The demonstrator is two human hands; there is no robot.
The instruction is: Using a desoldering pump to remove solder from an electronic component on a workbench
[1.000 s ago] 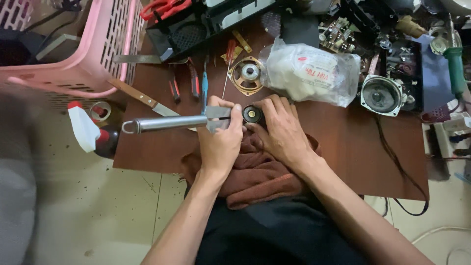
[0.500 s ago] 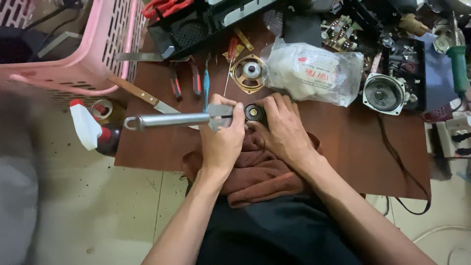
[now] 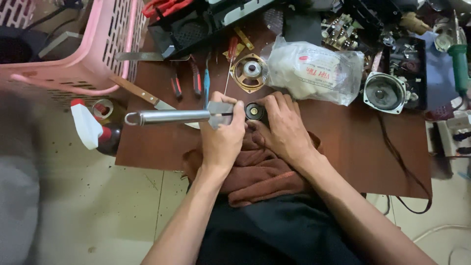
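Note:
My left hand (image 3: 223,135) grips the head end of a long steel tool (image 3: 169,117) whose round handle with a ring sticks out to the left. Its tip meets a small black round part (image 3: 254,111) with a brass centre. My right hand (image 3: 282,125) holds that part down from the right, fingers curled round it. Both hands rest over a rumpled brown cloth (image 3: 260,174) at the near edge of a low brown table (image 3: 343,147).
A pink plastic basket (image 3: 93,44) stands at the back left. A knife (image 3: 142,93), pliers (image 3: 186,81), screwdrivers, a brass speaker frame (image 3: 250,72), a white plastic bag (image 3: 314,71) and a grey speaker (image 3: 383,92) lie behind the hands. A spray bottle (image 3: 88,125) sits on the floor at left.
Both hands stay in place on the small round part. The view has shifted slightly; the steel tool keeps its position.

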